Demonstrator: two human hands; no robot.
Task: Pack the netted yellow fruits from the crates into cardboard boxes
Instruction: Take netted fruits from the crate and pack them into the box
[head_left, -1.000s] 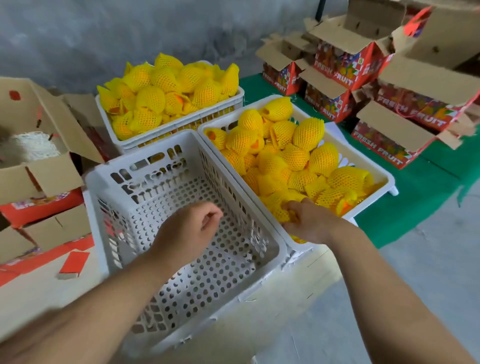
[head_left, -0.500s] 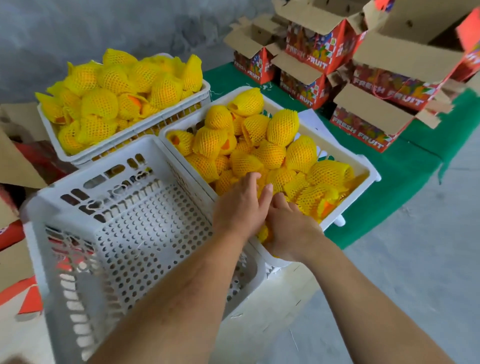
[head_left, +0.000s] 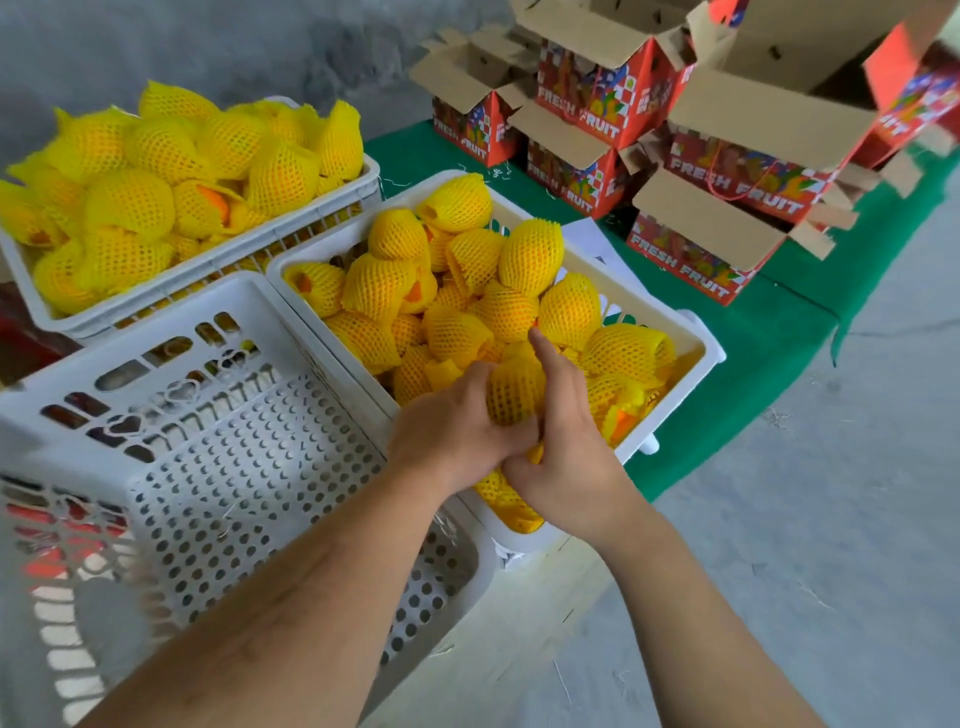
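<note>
1. A second ago your left hand (head_left: 457, 431) was over the empty white crate (head_left: 234, 467) with its fingers curled on nothing. Now it has crossed to the middle crate (head_left: 691, 353) and its fingers are wrapped around one netted yellow fruit (head_left: 514, 389).

2. Your right hand (head_left: 566, 467) was already at the near corner of this crate. It has stayed there, and now it grips a second netted fruit (head_left: 506, 501) low against the crate wall. Its index finger points up and is straight; the other fingers are curled around the net.

3. Your two hands touch each other now, so both fruits are held close together just above the near corner of the crate. They are not yet lifted out of it.

4. For the task this means, in my judgement, that the picking step is almost finished and the carrying step comes next. No fruit in this view is inside a box yet.

5. The open cardboard boxes (head_left: 717, 228) stand on the green cloth (head_left: 779, 332), beyond the far side of the crate and to the right. You will need to reach over the pile of fruits.

6. The far crate (head_left: 208, 275) is heaped full, so much work remains.
</note>
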